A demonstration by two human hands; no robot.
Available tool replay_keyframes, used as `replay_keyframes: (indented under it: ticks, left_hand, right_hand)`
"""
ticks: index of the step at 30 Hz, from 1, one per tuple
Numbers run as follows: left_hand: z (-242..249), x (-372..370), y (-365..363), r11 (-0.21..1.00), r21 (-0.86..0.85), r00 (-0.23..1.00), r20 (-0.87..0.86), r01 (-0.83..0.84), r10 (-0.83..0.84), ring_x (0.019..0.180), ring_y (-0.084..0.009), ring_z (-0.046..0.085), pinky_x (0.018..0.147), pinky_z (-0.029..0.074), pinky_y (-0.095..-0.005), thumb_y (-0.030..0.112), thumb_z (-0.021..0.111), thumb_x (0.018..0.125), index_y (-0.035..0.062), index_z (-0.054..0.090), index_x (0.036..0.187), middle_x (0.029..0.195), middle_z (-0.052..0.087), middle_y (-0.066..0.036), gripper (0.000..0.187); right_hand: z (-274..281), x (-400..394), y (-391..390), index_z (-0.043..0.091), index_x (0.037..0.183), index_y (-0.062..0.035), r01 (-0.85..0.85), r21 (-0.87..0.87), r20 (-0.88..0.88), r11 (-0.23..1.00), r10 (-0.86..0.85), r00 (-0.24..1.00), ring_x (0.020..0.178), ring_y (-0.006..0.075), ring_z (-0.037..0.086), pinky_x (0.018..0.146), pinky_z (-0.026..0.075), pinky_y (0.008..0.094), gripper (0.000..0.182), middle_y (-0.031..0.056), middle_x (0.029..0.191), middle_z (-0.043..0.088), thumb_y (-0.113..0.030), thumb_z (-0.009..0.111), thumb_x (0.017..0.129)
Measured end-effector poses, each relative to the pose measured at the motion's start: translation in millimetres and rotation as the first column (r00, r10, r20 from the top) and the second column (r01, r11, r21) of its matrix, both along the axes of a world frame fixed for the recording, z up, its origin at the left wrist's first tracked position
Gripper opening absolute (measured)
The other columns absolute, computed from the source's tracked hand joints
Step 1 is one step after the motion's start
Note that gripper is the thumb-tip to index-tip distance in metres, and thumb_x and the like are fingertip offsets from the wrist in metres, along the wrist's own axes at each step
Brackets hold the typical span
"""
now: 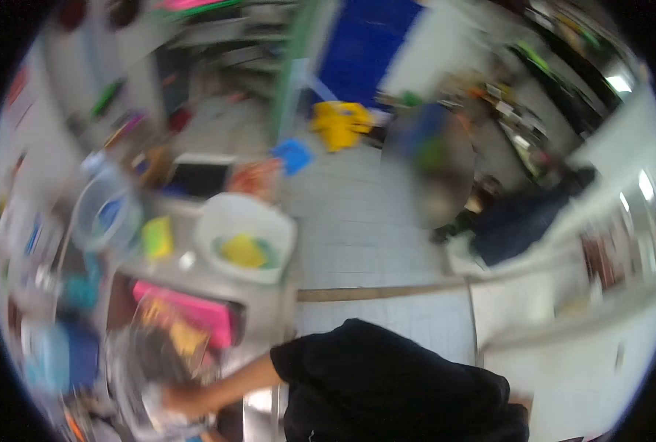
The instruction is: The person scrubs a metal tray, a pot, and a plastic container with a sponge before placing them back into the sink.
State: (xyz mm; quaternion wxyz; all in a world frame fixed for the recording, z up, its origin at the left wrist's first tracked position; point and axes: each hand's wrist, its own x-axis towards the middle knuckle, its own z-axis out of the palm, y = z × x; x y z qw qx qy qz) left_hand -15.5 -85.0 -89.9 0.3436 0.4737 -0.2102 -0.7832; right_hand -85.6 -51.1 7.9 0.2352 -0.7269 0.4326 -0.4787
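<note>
The view is motion-blurred throughout, so fine detail is unreliable.

**Hands.** The left hand (180, 400) extends from a black-sleeved arm at the bottom of the frame and lies against a clear plastic bag (155, 353) at lower left. The fingers appear to close on the crumpled plastic, but blur prevents confirming the grasp — it cannot be told whether the hand is clenched or merely resting. The right hand does not appear in the frame.

**Bag position.** The clear plastic bag sits at the near end of a grey counter (217, 283), with dark and yellow contents showing through it. A pink flat item (195, 313) lies just behind it, touching or overlapping its upper edge.

**Surroundings.** Farther along the counter stands a white basin (272, 228) holding a yellow object (243, 250). To its left is a yellow-green item (157, 237), and beside that a clear round container (107, 214). A white-framed tablet (199, 177) lies beyond the basin.

On the tiled floor (357, 214), well apart from the counter, sits a yellow bundle (340, 121) — near a small blue object (292, 155).
</note>
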Motion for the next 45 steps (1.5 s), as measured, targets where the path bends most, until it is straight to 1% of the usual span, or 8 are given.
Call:
replay_keyframes:
  ticks: [1, 4, 6, 8, 18, 26, 37, 45]
  left_hand:
    - [1.0, -13.6, -3.4, 0.997, -0.012, 0.997, 0.0, 0.082, -0.082, 0.055, -0.0173, 0.051, 0.042, 0.042, -0.0246, 0.048, 0.04, 0.088, 0.0044, 0.048, 0.111, 0.081, 0.055, -0.009, 0.051]
    - [5.6, -33.8, -2.7, 0.965, -0.022, 0.966, -0.01, 0.26, -0.26, 0.057, -0.017, 0.051, 0.043, 0.042, -0.0245, 0.048, 0.04, 0.088, 0.0043, 0.048, 0.111, 0.081, 0.055, -0.009, 0.05]
    - [6.9, -42.9, 1.4, 0.942, -0.024, 0.942, -0.007, 0.334, -0.335, 0.057, -0.0168, 0.052, 0.044, 0.042, -0.0244, 0.047, 0.041, 0.088, 0.0043, 0.048, 0.111, 0.081, 0.055, -0.009, 0.049]
    - [7.0, -47.8, 4.7, 0.914, -0.019, 0.914, -0.022, 0.405, -0.405, 0.058, -0.0166, 0.052, 0.045, 0.043, -0.0243, 0.047, 0.041, 0.088, 0.0042, 0.048, 0.11, 0.082, 0.054, -0.008, 0.048]
    - [13.6, -12.8, 18.0, 0.858, -0.018, 0.855, -0.071, 0.513, -0.513, 0.062, -0.0157, 0.052, 0.049, 0.043, -0.0239, 0.044, 0.043, 0.088, 0.0039, 0.048, 0.108, 0.083, 0.054, -0.007, 0.045]
    - [29.0, 91.9, 41.1, 0.877, 0.102, 0.857, -0.294, 0.469, -0.424, 0.065, -0.0149, 0.053, 0.052, 0.044, -0.0236, 0.042, 0.044, 0.089, 0.0037, 0.047, 0.107, 0.083, 0.053, -0.006, 0.043]
    - [55.9, 94.8, 85.5, 0.939, -0.108, 0.861, -0.375, 0.328, -0.344, 0.071, -0.015, 0.054, 0.058, 0.046, -0.0238, 0.043, 0.045, 0.088, 0.0029, 0.047, 0.106, 0.086, 0.053, -0.005, 0.044]
    - [-4.0, 99.8, 68.8, 0.999, -0.004, 0.981, -0.186, 0.048, -0.048, 0.084, -0.0195, 0.055, 0.067, 0.047, -0.0283, 0.036, 0.05, 0.085, -0.0013, 0.05, 0.108, 0.098, 0.055, -0.013, 0.043]
  right_hand:
    - [-23.3, 19.1, 4.6, 0.049, 0.097, 0.002, -0.058, -0.218, -0.293, 0.974, -0.008, 0.956, 0.092, 0.0312, 0.051, 0.085, 0.039, 0.0447, 0.03, 0.0205, 0.095, 0.05, -0.018, 0.052, 0.075]
    - [-30.1, -19.3, -0.1, 0.048, 0.101, -0.0036, 0.27, 0.219, 0.283, 0.938, -0.326, 0.902, 0.088, 0.0302, 0.051, 0.08, 0.04, 0.0416, 0.028, 0.0191, 0.089, 0.05, -0.02, 0.051, 0.078]
    - [-4.7, -63.5, -10.9, 0.05, 0.096, -0.0052, 0.2, 0.573, 0.692, 0.795, -0.6, 0.401, 0.084, 0.0292, 0.053, 0.074, 0.041, 0.0382, 0.02, 0.0178, 0.082, 0.052, -0.018, 0.049, 0.08]
    - [-84.9, -64.4, -70.1, 0.052, 0.085, -0.0045, 0.699, 0.188, 0.29, 0.69, -0.719, 0.631, 0.072, 0.0258, 0.055, 0.067, 0.042, 0.0354, 0.012, 0.0133, 0.074, 0.054, -0.016, 0.048, 0.081]
    - [-44.6, -5.9, -64.7, 0.054, 0.064, -0.0086, 0.423, -0.222, 0.083, 0.879, -0.415, 0.906, 0.073, 0.0299, 0.044, 0.065, 0.034, 0.0401, 0.012, 0.0134, 0.074, 0.045, -0.016, 0.053, 0.073]
    - [33.6, 31.8, 9.5, 0.055, 0.107, -0.0011, 0.219, -0.477, 0.108, 0.851, -0.191, 0.976, 0.099, 0.0355, 0.049, 0.086, 0.038, 0.042, 0.024, 0.0171, 0.105, 0.055, -0.009, 0.049, 0.085]
    - [-19.8, -10.7, -37.4, 0.051, 0.105, -0.0025, 0.677, 0.349, 0.009, 0.648, -0.725, 0.688, 0.085, 0.0418, 0.052, 0.074, 0.04, 0.047, 0.022, 0.0219, 0.091, 0.057, -0.016, 0.049, 0.088]
    - [-66.5, 54.7, 46.4, 0.042, 0.115, 0.0043, 0.299, 0.084, 0.131, 0.951, -0.308, 0.942, 0.105, 0.0311, 0.048, 0.091, 0.036, 0.0384, 0.034, 0.0215, 0.111, 0.049, 0.003, 0.051, 0.082]
